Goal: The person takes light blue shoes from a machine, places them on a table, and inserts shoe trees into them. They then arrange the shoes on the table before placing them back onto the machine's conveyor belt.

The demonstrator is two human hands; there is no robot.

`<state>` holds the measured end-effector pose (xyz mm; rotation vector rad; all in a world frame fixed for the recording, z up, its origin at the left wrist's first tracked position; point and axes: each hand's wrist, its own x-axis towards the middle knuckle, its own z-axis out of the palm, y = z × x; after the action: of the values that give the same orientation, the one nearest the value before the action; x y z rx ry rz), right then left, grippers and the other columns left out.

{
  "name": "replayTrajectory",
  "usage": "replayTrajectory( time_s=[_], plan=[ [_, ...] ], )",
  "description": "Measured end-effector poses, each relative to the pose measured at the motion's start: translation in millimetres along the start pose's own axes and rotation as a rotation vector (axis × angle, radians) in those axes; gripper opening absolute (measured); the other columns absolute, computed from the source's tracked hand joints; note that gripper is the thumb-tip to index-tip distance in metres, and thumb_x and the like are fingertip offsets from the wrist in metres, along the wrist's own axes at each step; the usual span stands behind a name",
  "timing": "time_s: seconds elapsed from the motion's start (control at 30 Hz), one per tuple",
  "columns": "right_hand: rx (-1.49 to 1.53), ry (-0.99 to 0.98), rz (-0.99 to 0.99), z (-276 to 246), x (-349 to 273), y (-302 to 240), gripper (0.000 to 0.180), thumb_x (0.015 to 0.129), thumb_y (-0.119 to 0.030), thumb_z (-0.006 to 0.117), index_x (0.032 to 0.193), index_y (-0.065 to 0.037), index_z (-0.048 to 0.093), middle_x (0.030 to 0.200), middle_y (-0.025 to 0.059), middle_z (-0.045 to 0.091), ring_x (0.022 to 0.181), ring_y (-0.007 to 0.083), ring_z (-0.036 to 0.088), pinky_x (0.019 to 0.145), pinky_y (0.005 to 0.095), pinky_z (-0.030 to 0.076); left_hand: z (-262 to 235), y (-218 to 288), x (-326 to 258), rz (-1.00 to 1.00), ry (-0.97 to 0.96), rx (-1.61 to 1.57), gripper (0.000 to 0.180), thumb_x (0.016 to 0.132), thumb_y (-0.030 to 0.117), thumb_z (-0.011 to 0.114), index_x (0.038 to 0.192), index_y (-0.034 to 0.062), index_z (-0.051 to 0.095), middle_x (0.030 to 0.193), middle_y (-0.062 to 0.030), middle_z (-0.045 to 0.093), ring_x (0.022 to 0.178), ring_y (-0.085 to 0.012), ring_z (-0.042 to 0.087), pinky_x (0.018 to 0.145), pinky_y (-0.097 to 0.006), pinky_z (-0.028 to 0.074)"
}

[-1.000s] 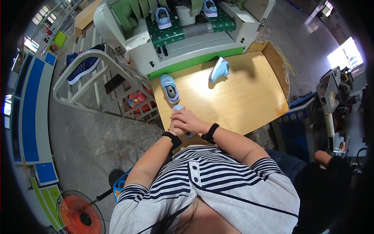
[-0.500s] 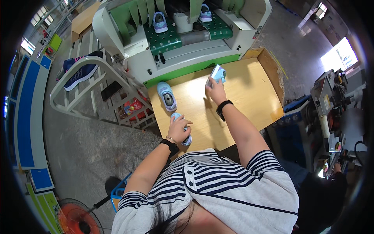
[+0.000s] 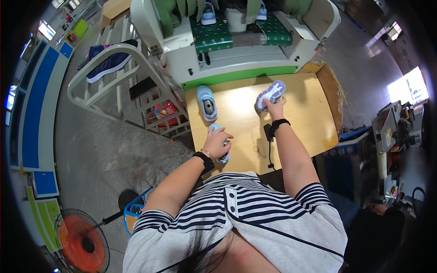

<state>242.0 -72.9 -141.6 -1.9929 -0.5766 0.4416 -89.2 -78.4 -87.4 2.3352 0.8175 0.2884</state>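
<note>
Right hand is gripping a sneaker near the counter's far edge, patterned lavender-and-white sole showing; left hand is resting half-curled over a pale-blue shoe toward the near-left corner, can't tell if it's gripping. Another rounded shoe is sitting by the far-left corner, and smooth wood-look surface is lying bare along the right edge.

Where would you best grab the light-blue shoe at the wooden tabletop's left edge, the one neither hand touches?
Probably by pinching both sides of its heel, coming down from above. The shoe stands sole-down, opening up, heel at the near end; another shoe, under the left hand, sits close behind that heel, leaving little room for a low approach.
</note>
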Motion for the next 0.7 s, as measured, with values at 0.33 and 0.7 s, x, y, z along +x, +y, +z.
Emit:
replayTrajectory(
  time_s=[0.33, 0.7],
  plan=[
    [0.239, -0.727, -0.371, 14, -70, -85, 0.077, 0.089, 0.000, 0.065, 0.153, -0.014, 0.025, 0.142, 0.0163, 0.045, 0.132, 0.0288, 0.045, 0.105, 0.0386, 0.044, -107, -41, 21, -0.370, 0.180, -1.377, 0.061, 0.096, 0.032, 0.064, 0.147, 0.0099, 0.039, 0.137, -0.0036, 0.053, 0.118, -0.0154, 0.055, 0.099, -0.031, 0.043],
    [0.171, -0.803, -0.319, 37, -177, -86, 0.114, 0.075, -0.029, 0.084, 0.155, -0.001, 0.006, 0.150, 0.0307, 0.027, 0.137, 0.0419, 0.033, 0.113, 0.0492, 0.031, -149, 39, 57, -0.317, 0.279, -1.123, 0.067, 0.083, 0.007, 0.072, 0.141, -0.0045, 0.040, 0.125, -0.0138, 0.057, 0.109, -0.0180, 0.058, 0.094, -0.031, 0.048]
  ],
)
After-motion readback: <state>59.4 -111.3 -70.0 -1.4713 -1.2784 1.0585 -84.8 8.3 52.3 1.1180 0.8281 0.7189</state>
